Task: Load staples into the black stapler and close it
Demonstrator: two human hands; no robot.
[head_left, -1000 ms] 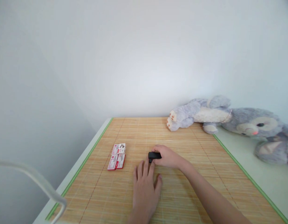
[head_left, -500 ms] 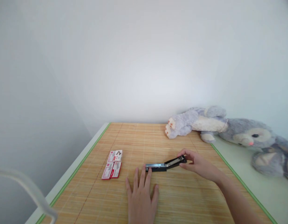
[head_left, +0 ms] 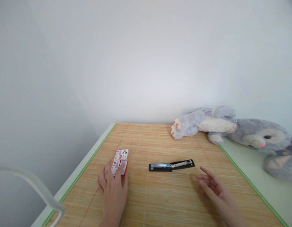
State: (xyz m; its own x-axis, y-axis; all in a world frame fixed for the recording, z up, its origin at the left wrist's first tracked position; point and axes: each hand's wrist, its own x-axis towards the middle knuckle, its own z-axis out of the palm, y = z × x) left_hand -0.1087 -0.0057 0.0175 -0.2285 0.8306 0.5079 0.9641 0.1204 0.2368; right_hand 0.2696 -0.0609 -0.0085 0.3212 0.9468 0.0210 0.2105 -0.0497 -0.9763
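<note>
A black stapler (head_left: 171,166) lies unfolded on the bamboo mat (head_left: 169,201), its metal magazine showing on the left half and the inside of its other half on the right. My left hand (head_left: 114,189) reaches over the near side of several small red-and-white staple boxes (head_left: 121,154), fingers apart, partly covering the front ones. Whether its fingertips touch the boxes I cannot tell. Just right of the stapler, my right hand (head_left: 216,192) hovers above the mat with nothing in it, thumb and fingers apart.
A grey plush toy (head_left: 214,123) lies along the back right, partly on the mat and partly on the pale tabletop (head_left: 245,160). A white curved cable or tube (head_left: 39,186) crosses the lower left. A plain wall (head_left: 146,63) stands behind the table.
My right hand has let go of the stapler and drawn back towards me. My left hand has left the stapler and moved left to the boxes. The stapler's raised half now lies flatter.
</note>
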